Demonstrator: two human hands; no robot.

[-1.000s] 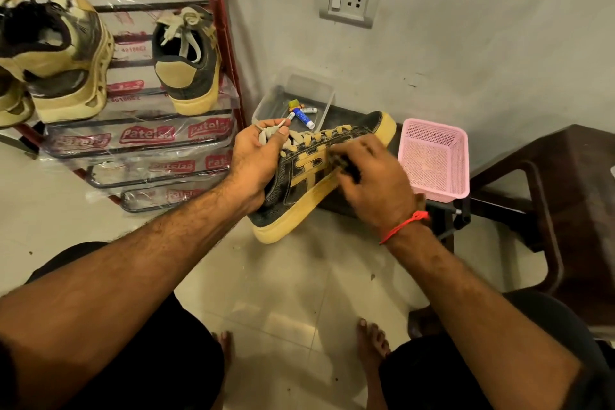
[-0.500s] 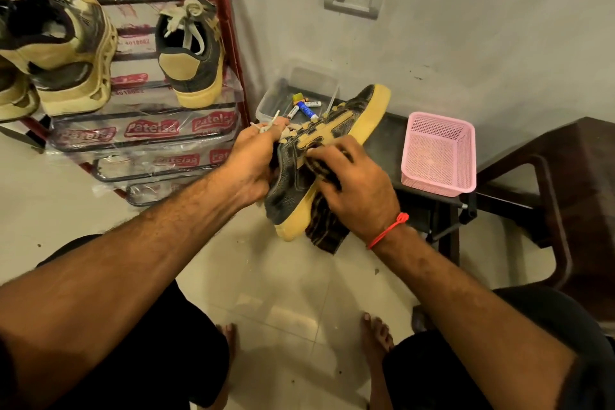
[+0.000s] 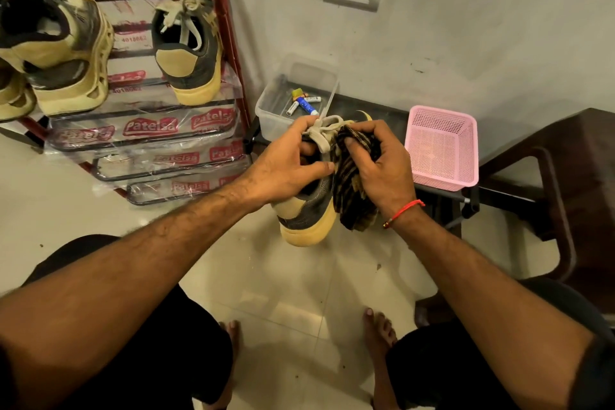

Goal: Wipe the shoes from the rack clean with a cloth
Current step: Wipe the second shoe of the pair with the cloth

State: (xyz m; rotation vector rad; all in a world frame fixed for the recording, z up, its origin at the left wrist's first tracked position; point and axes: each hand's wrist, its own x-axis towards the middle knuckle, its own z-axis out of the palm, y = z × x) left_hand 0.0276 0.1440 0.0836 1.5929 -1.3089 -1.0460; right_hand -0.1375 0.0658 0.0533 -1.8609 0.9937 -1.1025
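Observation:
A grey and yellow sneaker hangs in mid-air at the centre, heel towards me and toe pointing away. My left hand grips it at the collar and laces. My right hand holds a dark striped cloth bunched against the shoe's right side, with the cloth's end hanging below the palm. The matching sneaker stands on the red shoe rack at the upper left, beside a chunkier cream and black shoe.
A clear plastic box with batteries and a pink mesh basket sit on a low dark table by the wall. A dark brown chair stands at right. My bare feet rest on the tiled floor.
The shoe has turned from lying sideways to heel-towards-me and toe away. My right hand with the cloth has moved up along its side, towards the laces.

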